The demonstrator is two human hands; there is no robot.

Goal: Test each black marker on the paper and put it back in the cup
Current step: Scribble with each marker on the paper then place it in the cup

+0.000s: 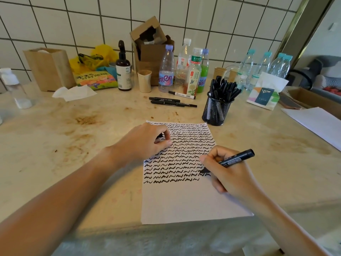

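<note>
Paper (184,200) lies low in the frame near the desk (73,126) edge, its lower half blank. Right hand (227,174) grips a marker (238,157), tip on the last squiggle row; light, short strokes should do. Left hand (147,141) pins the sheet with fingers curled, seemingly around the cap. Beyond, upper right of the paper, the mesh cup (216,109) stands full, with clear desk between. Three loose markers (171,101) lie farther back.

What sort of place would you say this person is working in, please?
Probably a kitchen or pantry counter used as a makeshift desk: a white tiled wall, a stained stone countertop, and water bottles and a snack bag crowded at the back.
</note>
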